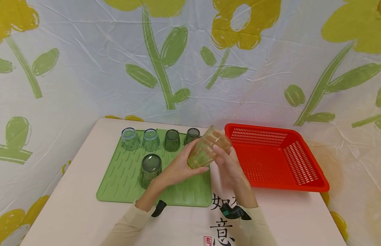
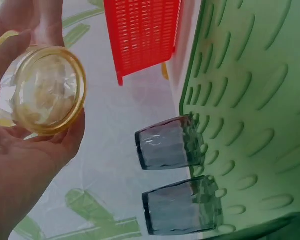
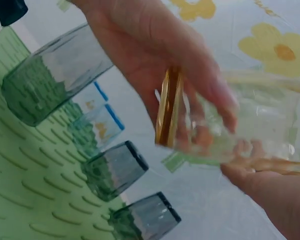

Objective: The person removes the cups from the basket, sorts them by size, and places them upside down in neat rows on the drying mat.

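Observation:
Both hands hold a clear yellow drinking glass, tilted in the air above the right edge of the green drying mat. My left hand curls round its lower left end, and the thick amber base shows beside it in the right wrist view. My right hand grips the glass's upper right part, fingers and thumb on its sides. Nearest the left forearm, a tall grey-green glass stands upside down on the mat.
Along the mat's back edge stand two blue-rimmed glasses and two small dark grey glasses, one partly behind the left hand. A red plastic basket sits right of the mat. Behind the table hangs a flowered cloth.

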`<state>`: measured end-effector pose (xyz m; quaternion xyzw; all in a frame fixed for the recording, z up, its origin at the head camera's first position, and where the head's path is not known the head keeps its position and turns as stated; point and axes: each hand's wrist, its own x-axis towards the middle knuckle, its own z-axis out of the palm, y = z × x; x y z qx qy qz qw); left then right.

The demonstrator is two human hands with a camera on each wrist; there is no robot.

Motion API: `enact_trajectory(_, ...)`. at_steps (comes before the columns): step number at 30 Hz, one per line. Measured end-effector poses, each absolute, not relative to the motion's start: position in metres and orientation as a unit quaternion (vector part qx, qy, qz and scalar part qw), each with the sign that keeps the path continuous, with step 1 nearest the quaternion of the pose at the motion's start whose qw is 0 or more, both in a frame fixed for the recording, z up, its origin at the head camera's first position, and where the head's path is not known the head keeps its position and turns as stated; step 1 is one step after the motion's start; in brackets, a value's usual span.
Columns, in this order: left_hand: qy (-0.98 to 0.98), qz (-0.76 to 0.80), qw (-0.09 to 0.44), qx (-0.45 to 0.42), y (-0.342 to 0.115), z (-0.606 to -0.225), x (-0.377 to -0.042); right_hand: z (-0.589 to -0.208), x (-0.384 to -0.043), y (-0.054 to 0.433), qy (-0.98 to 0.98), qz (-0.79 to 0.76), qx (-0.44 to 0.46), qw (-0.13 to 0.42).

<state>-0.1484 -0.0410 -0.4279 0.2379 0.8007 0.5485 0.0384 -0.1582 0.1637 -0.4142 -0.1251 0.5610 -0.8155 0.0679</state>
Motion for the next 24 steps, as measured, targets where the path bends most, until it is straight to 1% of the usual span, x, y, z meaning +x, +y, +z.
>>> enact_trajectory(7, 0.803, 0.548, 0.019, 0.234, -0.047, -0.414, -0.144, -0.420, -0.158, 0.176, 0.545, -0.825, -0.129, 0.075)
enact_trajectory(13, 0.813, 0.535, -0.013, 0.231, -0.055, -0.402, -0.140, -0.424, -0.159, 0.189, 0.548, -0.823, -0.127, 0.076)
enact_trajectory(19, 0.816, 0.531, -0.017, 0.226, -0.061, -0.394, -0.138, -0.427, -0.160, 0.203, 0.602, -0.767, -0.183, 0.127)
enact_trajectory(24, 0.814, 0.538, -0.017, 0.219, -0.066, -0.390, -0.135, -0.428, -0.158, 0.207, 0.689, -0.680, -0.194, 0.158)
